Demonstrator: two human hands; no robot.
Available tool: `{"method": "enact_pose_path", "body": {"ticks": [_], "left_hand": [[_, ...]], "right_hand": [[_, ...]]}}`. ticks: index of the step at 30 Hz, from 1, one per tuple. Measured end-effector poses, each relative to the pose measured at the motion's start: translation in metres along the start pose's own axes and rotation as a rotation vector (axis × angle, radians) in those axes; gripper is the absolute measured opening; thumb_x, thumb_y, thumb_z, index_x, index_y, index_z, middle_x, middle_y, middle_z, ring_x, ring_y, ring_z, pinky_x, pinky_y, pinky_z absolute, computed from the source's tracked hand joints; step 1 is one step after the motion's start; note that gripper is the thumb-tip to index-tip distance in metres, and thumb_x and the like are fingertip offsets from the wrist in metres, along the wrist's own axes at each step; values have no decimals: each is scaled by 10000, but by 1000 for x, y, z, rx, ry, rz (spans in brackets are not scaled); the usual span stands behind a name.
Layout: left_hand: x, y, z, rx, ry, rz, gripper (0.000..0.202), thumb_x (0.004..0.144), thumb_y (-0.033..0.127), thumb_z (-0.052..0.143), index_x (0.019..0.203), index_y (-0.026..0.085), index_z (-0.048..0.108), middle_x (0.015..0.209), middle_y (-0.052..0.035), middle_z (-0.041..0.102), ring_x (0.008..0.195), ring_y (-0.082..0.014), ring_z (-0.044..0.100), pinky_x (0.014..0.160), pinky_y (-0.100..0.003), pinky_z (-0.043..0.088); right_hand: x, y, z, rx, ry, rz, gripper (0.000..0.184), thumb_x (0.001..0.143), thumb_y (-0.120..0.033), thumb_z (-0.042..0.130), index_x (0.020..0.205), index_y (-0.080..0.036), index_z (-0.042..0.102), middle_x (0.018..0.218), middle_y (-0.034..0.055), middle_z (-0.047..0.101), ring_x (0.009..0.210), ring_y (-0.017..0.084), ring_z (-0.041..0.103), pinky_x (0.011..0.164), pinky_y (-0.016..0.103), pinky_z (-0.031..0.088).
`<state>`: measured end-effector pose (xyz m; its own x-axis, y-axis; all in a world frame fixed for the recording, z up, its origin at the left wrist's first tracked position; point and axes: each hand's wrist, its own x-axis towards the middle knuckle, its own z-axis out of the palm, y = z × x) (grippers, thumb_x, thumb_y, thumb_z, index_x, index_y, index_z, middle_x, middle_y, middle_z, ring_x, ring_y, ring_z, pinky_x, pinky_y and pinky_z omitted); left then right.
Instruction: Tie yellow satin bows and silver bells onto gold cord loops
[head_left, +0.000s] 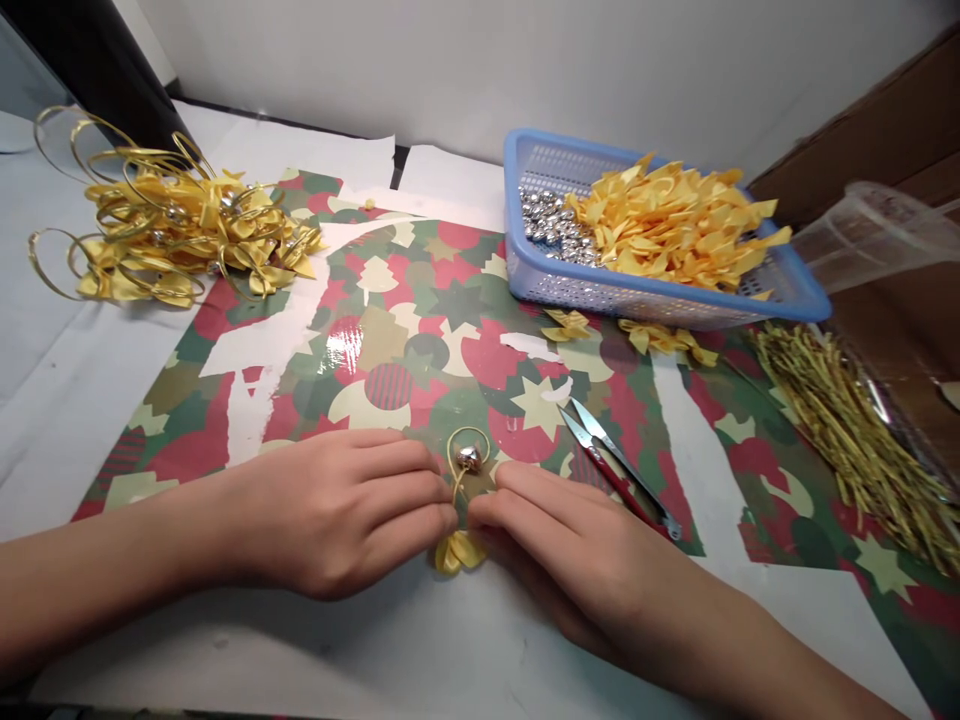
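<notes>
Between my two hands a silver jingle bell point(469, 458) lies inside a loop of thin gold cord point(453, 440). The cord runs down to a yellow ribbon bow point(458, 553) that shows below my fingertips. My left hand point(352, 510) is closed, its fingertips pinched at the cord just left of the bow. Opposite it, my right hand point(559, 545) is closed too, with bent fingers pressed together at the bow's right side. What its fingertips grip is hidden. A pair of thread snips point(619, 468) with a red handle lies beside my right hand, blades apart.
A blue basket point(645, 310) at the back right holds silver bells point(559, 228) and yellow ribbon bows point(675, 225). Loose bows point(664, 340) lie before it. Gold cords point(855, 430) are bundled at right. Looped bow pieces point(180, 230) are heaped at back left. Patterned paper point(420, 350) covers the table.
</notes>
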<state>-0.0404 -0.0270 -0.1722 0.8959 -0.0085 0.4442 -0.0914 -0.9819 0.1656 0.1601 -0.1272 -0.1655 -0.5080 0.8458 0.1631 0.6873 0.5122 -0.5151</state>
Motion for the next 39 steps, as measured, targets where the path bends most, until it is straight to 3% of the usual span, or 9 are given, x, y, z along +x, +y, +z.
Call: {"method": "enact_pose_path", "body": {"ticks": [6, 14, 25, 32, 39], "left_hand": [[-1, -1, 0, -13, -58, -39, 445, 974, 124, 246, 853, 194, 668, 810, -51, 725, 770, -179, 621, 697, -287, 490], [9, -4, -5, -191, -173, -83, 321, 946, 96, 356, 844, 118, 660, 811, -98, 704, 699, -176, 582, 653, -273, 502], [7, -3, -2, -222, -251, -128, 316, 941, 86, 357, 869, 129, 661, 790, -85, 678, 709, -181, 557, 636, -273, 475], [6, -4, -1, -323, -221, -163, 286, 925, 62, 376, 868, 132, 648, 815, -82, 676, 737, -173, 565, 658, -259, 467], [4, -6, -2, -321, -185, -168, 271, 953, 118, 369, 903, 135, 635, 825, -72, 671, 718, -159, 549, 639, -246, 444]], "right_hand": [[2, 1, 0, 39, -27, 12, 217, 914, -66, 379, 815, -143, 557, 716, 23, 513, 612, 127, 461, 541, 227, 398], [3, 4, 1, 147, -53, 51, 187, 925, -118, 390, 829, -167, 543, 730, 28, 539, 619, 134, 505, 556, 231, 428], [3, 4, 4, 249, -82, 58, 130, 939, -141, 416, 869, -171, 521, 790, 37, 564, 686, 133, 546, 601, 232, 466], [1, 8, -8, 305, -104, 144, 90, 903, -132, 510, 936, -206, 548, 823, 2, 599, 686, 94, 568, 607, 182, 464], [-3, 15, -18, 350, -42, 190, 126, 908, -114, 495, 864, -204, 570, 778, -1, 612, 685, 101, 569, 632, 200, 459]]}}
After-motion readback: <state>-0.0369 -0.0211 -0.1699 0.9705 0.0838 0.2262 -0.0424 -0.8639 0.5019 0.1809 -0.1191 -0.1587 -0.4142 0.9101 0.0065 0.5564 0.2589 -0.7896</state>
